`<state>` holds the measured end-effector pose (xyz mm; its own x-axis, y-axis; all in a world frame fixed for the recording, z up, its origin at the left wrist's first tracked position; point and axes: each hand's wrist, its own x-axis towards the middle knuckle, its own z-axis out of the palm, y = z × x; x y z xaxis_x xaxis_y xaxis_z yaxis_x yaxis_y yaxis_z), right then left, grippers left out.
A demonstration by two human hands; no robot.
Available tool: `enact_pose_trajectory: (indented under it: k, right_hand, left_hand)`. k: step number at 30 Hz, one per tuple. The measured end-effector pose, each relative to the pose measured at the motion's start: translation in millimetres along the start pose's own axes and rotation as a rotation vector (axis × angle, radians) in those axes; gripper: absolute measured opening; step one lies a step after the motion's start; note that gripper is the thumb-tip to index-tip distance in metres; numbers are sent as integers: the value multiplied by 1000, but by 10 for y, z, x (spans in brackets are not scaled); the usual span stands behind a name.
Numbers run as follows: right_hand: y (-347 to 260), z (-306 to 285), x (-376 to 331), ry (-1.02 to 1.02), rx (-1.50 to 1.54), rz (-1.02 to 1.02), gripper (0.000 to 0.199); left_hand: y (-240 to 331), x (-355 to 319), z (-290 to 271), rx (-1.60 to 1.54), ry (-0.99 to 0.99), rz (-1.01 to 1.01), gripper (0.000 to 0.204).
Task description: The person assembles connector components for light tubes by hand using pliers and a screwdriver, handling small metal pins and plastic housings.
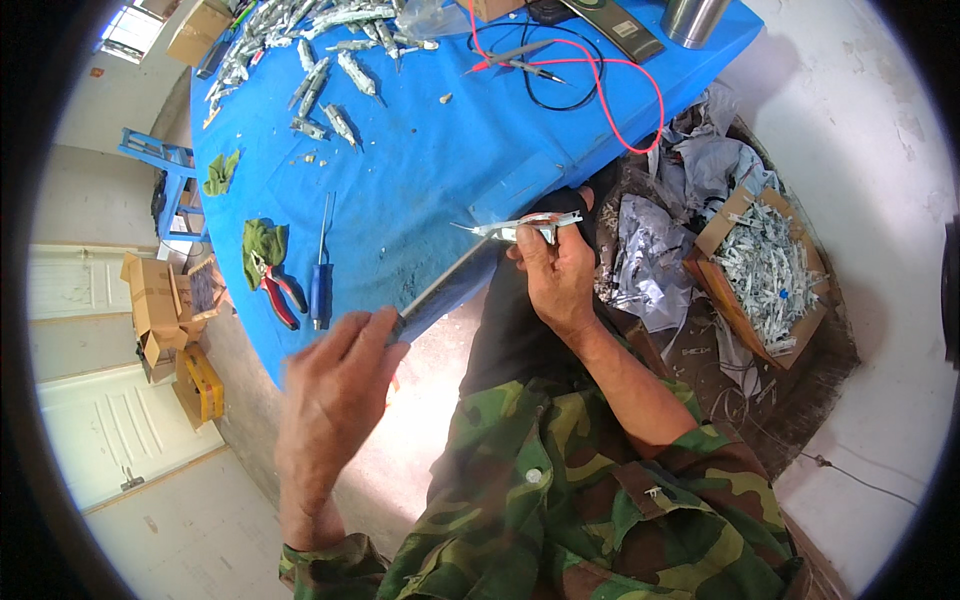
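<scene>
My left hand (pixel 335 385) is closed around the handle of a screwdriver, whose long metal shaft (pixel 445 278) slants up to the right. Its tip meets, or nearly meets, a small slim white part (pixel 545 222) with a thin pointed end and some reddish colour along it. That part is pinched between the thumb and fingers of my right hand (pixel 560 280), just beyond the near edge of the blue-covered table (pixel 400 180). Exactly where the tip touches is too small to tell. A blue-handled screwdriver (pixel 321 290) and red-and-black pliers (pixel 278 293) lie on the table to the left.
Several similar slim parts (pixel 340 125) are heaped at the table's far side. Red test leads (pixel 600 85), a meter (pixel 622 35) and a metal cup (pixel 697 22) lie far right. A cardboard box (pixel 725 225) of white pieces stands right. Green cloth (pixel 262 245) lies by the pliers.
</scene>
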<state>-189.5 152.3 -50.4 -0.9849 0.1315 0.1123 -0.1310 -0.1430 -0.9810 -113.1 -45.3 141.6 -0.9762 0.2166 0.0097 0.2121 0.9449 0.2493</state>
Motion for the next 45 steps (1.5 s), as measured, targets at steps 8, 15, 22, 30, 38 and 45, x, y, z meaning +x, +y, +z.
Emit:
enact_pose_trajectory:
  k: [8, 15, 22, 30, 38, 45]
  right_hand:
    - [86, 23, -16, -14, -17, -97, 19]
    - [177, 10, -44, 24, -44, -131, 16]
    - [24, -4, -16, -27, -87, -120, 19]
    - [-6, -99, 72, -3, 200, 183, 21]
    - [-275, -187, -111, -127, 198, 78, 26]
    - [-478, -293, -217, -243, 215, 79, 27]
  left_hand:
    - [-161, 492, -486, -7, -130, 121, 24]
    - [-344, 1002, -669, -101, -360, -68, 23]
    - [-591, 1157, -702, -216, -451, -198, 23]
    - [-307, 196, -287, -215, -108, -105, 27]
    - [-504, -704, 537, -565, 102, -361, 31]
    - [-387, -654, 855, -897, 381, -620, 35]
